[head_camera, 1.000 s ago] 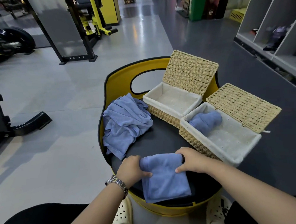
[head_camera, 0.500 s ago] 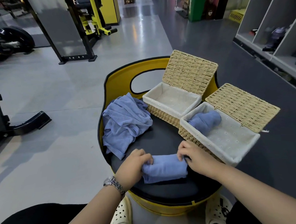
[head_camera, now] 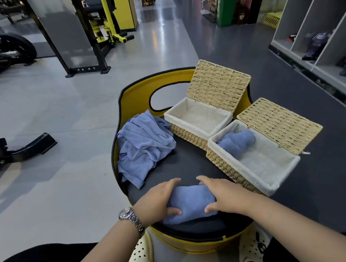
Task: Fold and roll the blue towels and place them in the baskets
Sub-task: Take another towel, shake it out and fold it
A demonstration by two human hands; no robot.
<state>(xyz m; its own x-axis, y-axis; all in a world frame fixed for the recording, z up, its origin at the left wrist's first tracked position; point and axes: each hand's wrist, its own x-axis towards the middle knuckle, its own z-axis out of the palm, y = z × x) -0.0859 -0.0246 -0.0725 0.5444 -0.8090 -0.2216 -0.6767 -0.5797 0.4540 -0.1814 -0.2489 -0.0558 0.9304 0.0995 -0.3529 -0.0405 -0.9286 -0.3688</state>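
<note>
A rolled blue towel (head_camera: pixel 192 202) lies on the near part of the black round seat (head_camera: pixel 189 161). My left hand (head_camera: pixel 157 202) clasps its left end, thumb under the near side. My right hand (head_camera: pixel 223 197) clasps its right end the same way. A crumpled heap of blue towels (head_camera: pixel 143 145) sits on the seat's left side. Two lidded wicker baskets with white liners stand open at the right: the far basket (head_camera: pixel 199 118) holds nothing, the near basket (head_camera: pixel 253 161) holds one rolled blue towel (head_camera: pixel 237 140) at its far end.
The seat has a yellow curved back (head_camera: pixel 139 89) with a cut-out behind the baskets. Gym machines (head_camera: pixel 98 31) stand on the grey floor at the far left. Open shelving (head_camera: pixel 312 37) runs along the right. My cream shoes (head_camera: pixel 141 253) show below the seat.
The folded flat towel has been rolled up into a compact roll. Both hands shifted from its far edge to gripping its two ends.
</note>
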